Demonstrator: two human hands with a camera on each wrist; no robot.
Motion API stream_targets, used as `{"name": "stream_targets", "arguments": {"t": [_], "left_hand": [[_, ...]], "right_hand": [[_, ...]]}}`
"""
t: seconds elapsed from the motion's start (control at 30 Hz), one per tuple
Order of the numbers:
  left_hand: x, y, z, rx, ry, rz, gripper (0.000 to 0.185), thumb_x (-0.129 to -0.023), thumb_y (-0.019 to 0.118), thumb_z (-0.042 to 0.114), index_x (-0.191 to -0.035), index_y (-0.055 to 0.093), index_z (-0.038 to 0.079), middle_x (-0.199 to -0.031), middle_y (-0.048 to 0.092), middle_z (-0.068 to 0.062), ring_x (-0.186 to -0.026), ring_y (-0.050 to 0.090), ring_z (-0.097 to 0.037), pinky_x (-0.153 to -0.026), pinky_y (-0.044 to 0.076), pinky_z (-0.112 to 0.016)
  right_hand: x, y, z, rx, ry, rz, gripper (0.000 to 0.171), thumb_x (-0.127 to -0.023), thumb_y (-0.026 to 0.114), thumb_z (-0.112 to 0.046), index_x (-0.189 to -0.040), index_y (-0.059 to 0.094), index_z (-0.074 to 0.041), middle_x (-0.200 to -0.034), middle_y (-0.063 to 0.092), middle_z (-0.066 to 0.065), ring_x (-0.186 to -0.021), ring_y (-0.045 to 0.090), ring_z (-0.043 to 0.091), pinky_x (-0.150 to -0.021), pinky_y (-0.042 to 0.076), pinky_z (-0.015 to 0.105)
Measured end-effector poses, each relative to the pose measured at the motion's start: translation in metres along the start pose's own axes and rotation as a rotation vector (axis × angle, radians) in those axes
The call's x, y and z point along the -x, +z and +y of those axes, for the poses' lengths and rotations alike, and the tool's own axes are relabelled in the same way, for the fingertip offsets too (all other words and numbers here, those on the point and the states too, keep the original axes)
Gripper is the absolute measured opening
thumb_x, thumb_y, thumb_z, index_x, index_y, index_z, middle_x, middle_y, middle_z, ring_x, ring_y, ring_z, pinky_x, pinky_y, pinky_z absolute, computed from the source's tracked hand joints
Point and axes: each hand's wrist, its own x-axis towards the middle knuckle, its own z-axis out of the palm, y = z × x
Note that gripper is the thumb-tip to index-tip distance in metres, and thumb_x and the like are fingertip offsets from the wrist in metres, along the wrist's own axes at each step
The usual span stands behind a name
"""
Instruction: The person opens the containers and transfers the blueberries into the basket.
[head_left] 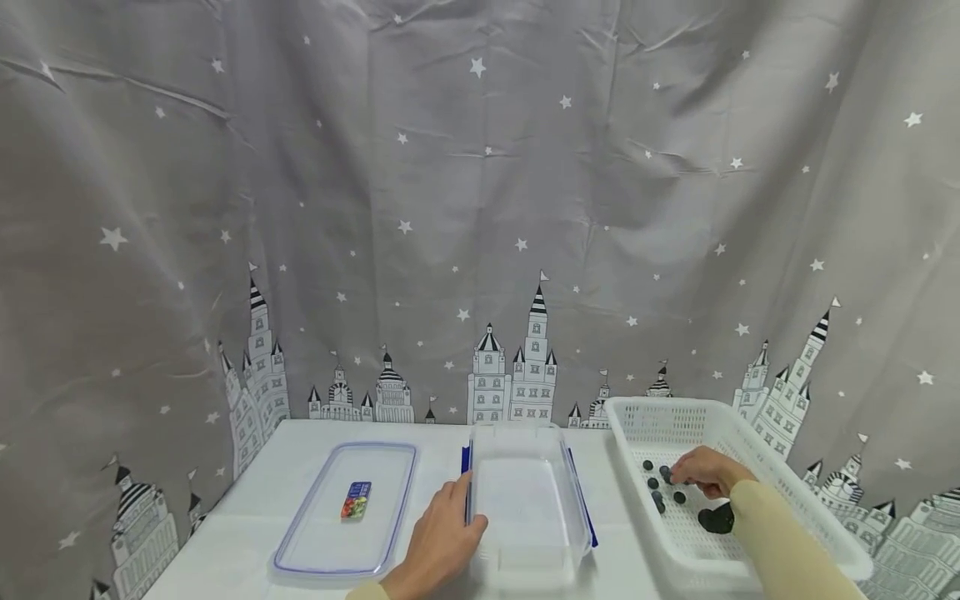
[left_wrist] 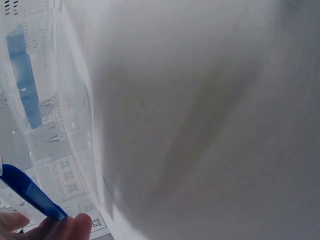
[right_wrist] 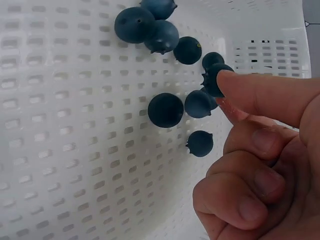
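Observation:
Between thumb and forefinger, my right hand [head_left: 708, 472] pinches a blueberry [right_wrist: 215, 80] inside the white perforated basket [head_left: 810, 523]. Several loose blueberries [right_wrist: 166, 110] lie on the basket floor below and beside those fingers. My left hand [head_left: 447, 532] grips the left side of a clear plastic container [head_left: 525, 500], its fingers at a blue latch [left_wrist: 31, 192] and its thumb near the front left corner. The container stands without its lid, and no contents show in it. A black rounded item [head_left: 716, 518] appears beside the right wrist; its kind is unclear.
Left of the container, a clear lid [head_left: 311, 533] with a blue-violet rim lies flat on the white table [head_left: 225, 533], a printed label [head_left: 356, 502] on it. A grey curtain [head_left: 480, 208] with stars and castles hangs behind the table.

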Motion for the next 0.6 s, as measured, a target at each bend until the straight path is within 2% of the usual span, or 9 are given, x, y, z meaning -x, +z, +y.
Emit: {"name": "stream_targets", "arguments": {"t": [0.2,0.33,0.43,0.6], "left_hand": [[-0.001,-0.009,0.002,-0.042,0.003,-0.002,0.066,-0.081,0.068,0.032,-0.139,0.056,0.002,-0.125,0.058,-0.014,-0.111,0.059,-0.03,-0.09,0.053,-0.052],[-0.002,-0.019,0.005,-0.054,0.047,0.023,0.063,-0.082,0.069,0.032,-0.136,0.058,0.002,-0.126,0.058,-0.014,-0.113,0.059,-0.03,-0.09,0.053,-0.052],[0.002,-0.023,0.01,-0.048,0.119,0.017,0.06,-0.084,0.066,0.03,-0.137,0.058,0.003,-0.13,0.057,-0.013,-0.116,0.059,-0.03,-0.091,0.053,-0.051],[0.009,-0.03,0.019,-0.061,0.236,-0.007,0.056,-0.088,0.061,0.031,-0.138,0.058,0.007,-0.139,0.055,-0.013,-0.125,0.056,-0.03,-0.095,0.05,-0.052]], "right_hand": [[0.003,0.006,0.001,0.039,-0.009,-0.009,0.02,-0.083,0.07,-0.009,-0.1,0.069,0.003,-0.058,0.039,-0.007,-0.049,0.032,0.006,-0.048,0.032,0.019],[0.002,0.006,-0.007,0.077,-0.06,0.0,0.024,-0.084,0.071,-0.012,-0.102,0.071,0.003,-0.057,0.039,-0.007,-0.047,0.031,0.005,-0.047,0.031,0.019],[0.002,0.006,-0.019,0.141,-0.169,0.025,0.023,-0.085,0.07,-0.015,-0.101,0.071,0.002,-0.063,0.051,-0.006,-0.046,0.028,0.005,-0.046,0.029,0.02],[0.008,0.01,-0.055,0.299,-0.445,0.113,0.026,-0.089,0.07,-0.024,-0.102,0.072,-0.002,-0.085,0.065,0.004,-0.061,0.044,0.013,-0.054,0.039,0.029]]}}
